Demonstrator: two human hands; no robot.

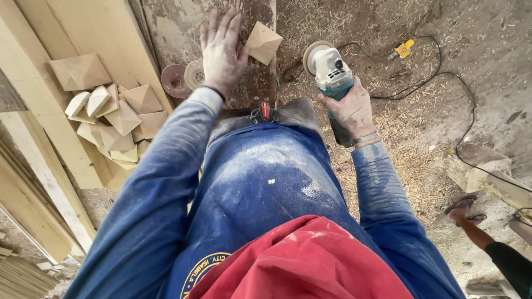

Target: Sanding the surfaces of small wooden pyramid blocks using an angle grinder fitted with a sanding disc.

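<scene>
My left hand [220, 51] lies flat, fingers spread, on a worn dusty board [183, 33]. Its thumb touches a pale wooden pyramid block [263, 42] resting on that board. My right hand [350, 111] grips the body of a teal and white angle grinder [331, 71], whose sanding disc [311, 52] faces the block from the right. Both sleeves are blue and dusted with sawdust.
A heap of several similar pyramid blocks [111, 111] lies at left on pale planks [66, 144]. Two round discs [183, 78] lie beside my left wrist. A black cord [443, 77] with a yellow plug runs over the sawdust floor. Another person's sandalled foot [464, 207] stands at right.
</scene>
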